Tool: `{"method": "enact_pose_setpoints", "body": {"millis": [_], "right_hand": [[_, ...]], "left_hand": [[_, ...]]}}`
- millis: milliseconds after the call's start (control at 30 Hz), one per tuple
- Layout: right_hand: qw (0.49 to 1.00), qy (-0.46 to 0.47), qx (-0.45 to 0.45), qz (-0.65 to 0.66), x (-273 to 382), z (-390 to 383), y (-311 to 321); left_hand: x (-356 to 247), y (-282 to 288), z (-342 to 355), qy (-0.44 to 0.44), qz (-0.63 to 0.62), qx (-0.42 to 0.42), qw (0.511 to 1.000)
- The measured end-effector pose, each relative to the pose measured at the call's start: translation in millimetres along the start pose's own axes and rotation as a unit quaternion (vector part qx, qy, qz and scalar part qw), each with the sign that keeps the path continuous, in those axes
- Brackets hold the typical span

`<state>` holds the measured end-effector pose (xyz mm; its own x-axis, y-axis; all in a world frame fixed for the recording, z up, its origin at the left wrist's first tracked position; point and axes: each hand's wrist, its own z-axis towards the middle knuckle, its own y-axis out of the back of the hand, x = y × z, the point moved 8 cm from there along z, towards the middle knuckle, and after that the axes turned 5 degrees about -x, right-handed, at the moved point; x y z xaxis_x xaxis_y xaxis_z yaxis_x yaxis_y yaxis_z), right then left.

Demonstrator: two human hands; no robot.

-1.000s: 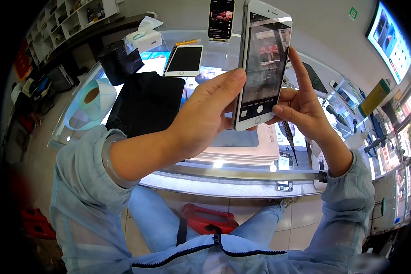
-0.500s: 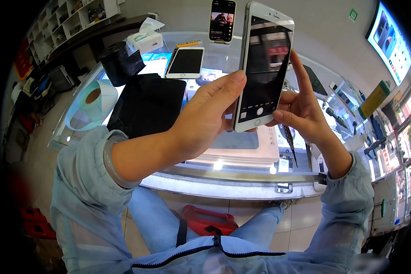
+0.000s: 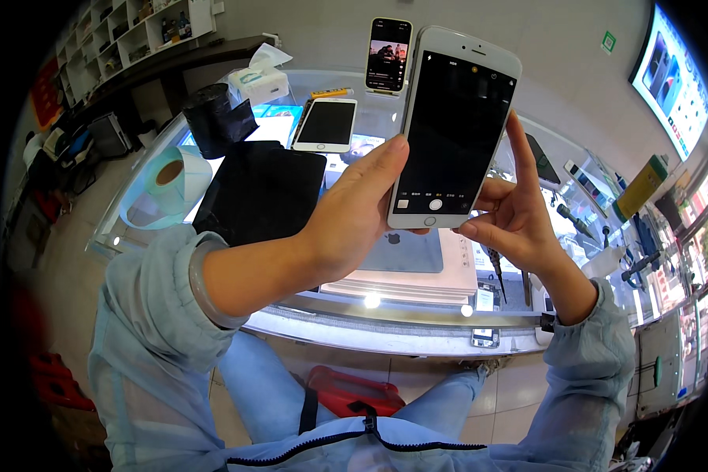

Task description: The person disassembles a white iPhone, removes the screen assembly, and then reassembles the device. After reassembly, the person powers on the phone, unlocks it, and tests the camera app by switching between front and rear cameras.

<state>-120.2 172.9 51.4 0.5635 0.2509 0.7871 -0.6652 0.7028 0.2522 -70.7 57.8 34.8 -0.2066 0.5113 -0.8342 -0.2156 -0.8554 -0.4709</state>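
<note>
White smartphone (image 3: 455, 130) held upright above the glass counter (image 3: 307, 315), its screen dark. Left hand (image 3: 354, 220) pinches its left edge; right hand (image 3: 515, 212) grips the right edge, forefinger extended upward.

hidden and cut-off bits – phone held over glass counter

back of the white phone (image 3: 455, 130) unseen; left hand (image 3: 354, 224) covers its lower left edge, right hand (image 3: 515, 216) palm and most fingers sit behind it. grey slab (image 3: 407, 253) on the counter partly blocked by the phone. small tools (image 3: 499, 271) by the right wrist too small to tell – wall screen (image 3: 669, 71) cut by the dark rim, its picture blurred. shelf items (image 3: 126, 35) top left too tiny to tell.
</note>
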Motion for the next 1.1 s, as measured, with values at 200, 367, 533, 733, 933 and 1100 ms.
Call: {"method": "enact_pose_setpoints", "body": {"millis": [200, 367, 533, 733, 933, 1100], "right_hand": [[1.0, 0.011, -0.002, -0.019, 3.8, -1.6, 0.5], [0.999, 0.033, 0.019, -0.04, 13.9, -1.0, -7.0], [0.997, 0.042, 0.031, -0.062, 18.3, -2.9, -9.2], [0.995, 0.03, 0.041, -0.081, 12.6, -3.1, -6.5], [0.995, 0.019, 0.042, -0.086, 9.1, -1.7, -8.1], [0.996, 0.003, 0.036, -0.078, 7.3, -3.2, -6.6]], "left_hand": [[0.5, 2.5, 0.0, 0.0, -0.004, -0.001, 1.0], [-0.3, 5.1, 0.6, -0.002, 0.034, 0.012, 0.999], [-0.6, 1.1, 3.3, 0.003, 0.006, 0.008, 1.0], [0.5, 3.8, 4.2, -0.007, 0.027, 0.001, 1.0], [-3.1, 3.4, 0.8, -0.021, 0.033, -0.008, 0.999], [-5.5, -1.3, 1.9, -0.034, 0.055, 0.018, 0.998]]}}
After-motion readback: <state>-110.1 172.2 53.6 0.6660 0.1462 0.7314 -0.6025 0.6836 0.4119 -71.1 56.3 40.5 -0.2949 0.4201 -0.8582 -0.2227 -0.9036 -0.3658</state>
